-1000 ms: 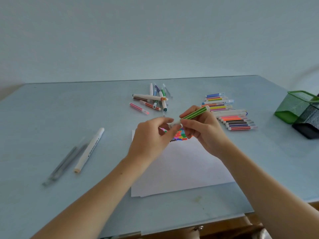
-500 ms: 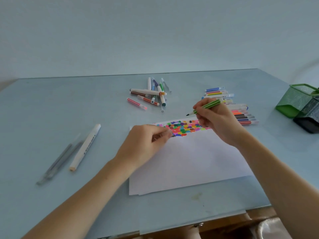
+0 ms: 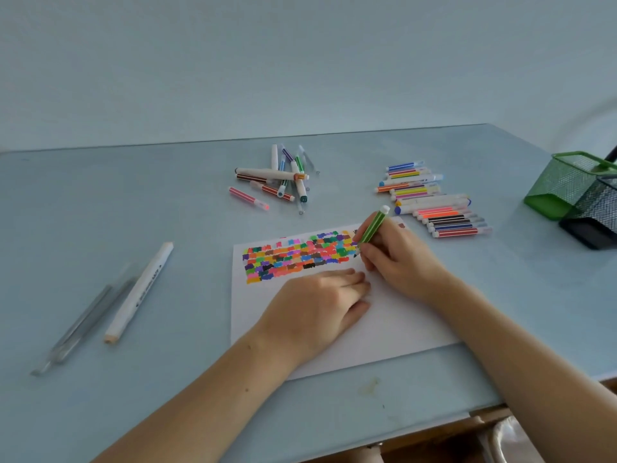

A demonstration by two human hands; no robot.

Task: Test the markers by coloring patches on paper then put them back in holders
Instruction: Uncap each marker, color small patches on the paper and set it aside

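A white sheet of paper (image 3: 384, 332) lies on the table, its upper part filled with several rows of coloured patches (image 3: 297, 255). My right hand (image 3: 397, 259) grips a green striped marker (image 3: 372, 228) with its tip down on the paper at the right end of the patches. My left hand (image 3: 317, 305) rests on the sheet just below the patches, fingers curled; the marker's cap may be under it, but that is hidden. A loose pile of markers (image 3: 283, 178) lies behind the paper, and a neat row of markers (image 3: 434, 202) lies to the right.
A green mesh holder (image 3: 564, 185) and a black mesh holder (image 3: 597, 218) stand at the right edge. A thick white marker (image 3: 140, 289) and clear pens (image 3: 83, 325) lie at the left. The table's front edge runs close below the paper.
My hands came apart after uncapping the green marker. The right hand lowered the tip to the paper, and the left hand dropped flat onto the sheet.
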